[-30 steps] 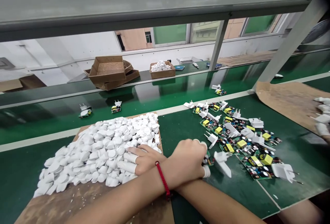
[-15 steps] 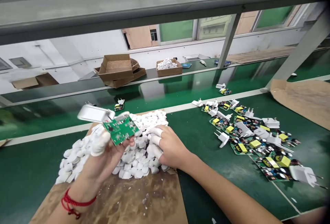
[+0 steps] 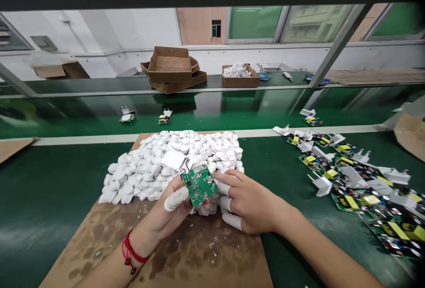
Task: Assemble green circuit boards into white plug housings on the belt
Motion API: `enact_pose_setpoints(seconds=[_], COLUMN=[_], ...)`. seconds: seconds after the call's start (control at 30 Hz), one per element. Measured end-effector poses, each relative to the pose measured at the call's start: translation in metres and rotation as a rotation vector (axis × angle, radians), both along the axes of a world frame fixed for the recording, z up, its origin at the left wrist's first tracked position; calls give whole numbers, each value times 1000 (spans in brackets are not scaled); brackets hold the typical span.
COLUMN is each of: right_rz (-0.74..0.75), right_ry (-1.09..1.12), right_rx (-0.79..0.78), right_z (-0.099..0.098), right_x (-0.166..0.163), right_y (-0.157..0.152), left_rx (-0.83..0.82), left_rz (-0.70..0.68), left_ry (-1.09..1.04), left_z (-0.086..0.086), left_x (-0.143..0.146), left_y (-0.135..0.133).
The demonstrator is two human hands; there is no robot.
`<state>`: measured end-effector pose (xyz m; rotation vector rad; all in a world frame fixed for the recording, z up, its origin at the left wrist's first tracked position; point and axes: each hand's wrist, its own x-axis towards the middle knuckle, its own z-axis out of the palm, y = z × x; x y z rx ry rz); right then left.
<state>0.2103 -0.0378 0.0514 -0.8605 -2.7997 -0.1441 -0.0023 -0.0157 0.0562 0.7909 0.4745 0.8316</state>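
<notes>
Left hand [image 3: 166,210] pinches circuit board [image 3: 199,185]; right hand [image 3: 247,199] spread on white caps [image 3: 172,162]; loose boards [image 3: 358,177] rightward

board in my left hand [image 3: 168,210]: green circuit board [image 3: 199,185], white plug piece [image 3: 174,159] | pile [image 3: 156,164]: white | fingertip covers [image 3: 175,199]: white | wrist cord [image 3: 131,249]: red | mat [image 3: 186,257]: brown, blotched | bench [image 3: 49,182]: green | boards at right [image 3: 352,182]: green, yellow blocks

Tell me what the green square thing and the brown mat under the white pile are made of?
The green board, held in the left hand, looks like a stiff circuit board: glossy green face with tiny metal dots. The brown mat looks like plain cardboard, dull and blotchy with darker stains. The white pieces piled on it seem to be smooth, matte plastic, though that is hard to tell.
</notes>
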Motion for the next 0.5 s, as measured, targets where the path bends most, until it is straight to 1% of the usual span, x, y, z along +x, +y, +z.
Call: enact_pose_setpoints(seconds=[0.07,0.13,0.2,0.3,0.37,0.5], right_rz=[33,48,38,-3,-29,-30], right_ry=[2,12,23,52,89,101], right_rx=[31,25,-34,-177,-222,-184], right_z=[-2,-3,-1,3,4,-2], right_x=[-3,-5,-6,-3,-1,2], right_y=[-4,-7,-9,-10,-8,-4], left_rx=[-27,-40,-34,-7,-4,-45], left_rz=[12,13,-14,-83,-114,-127], left_ry=[-41,-68,-107,-164,-189,-220], left_z=[0,2,2,1,0,-3], left_x=[-3,-5,-5,-6,-6,-8], left_y=[0,0,1,2,2,0])
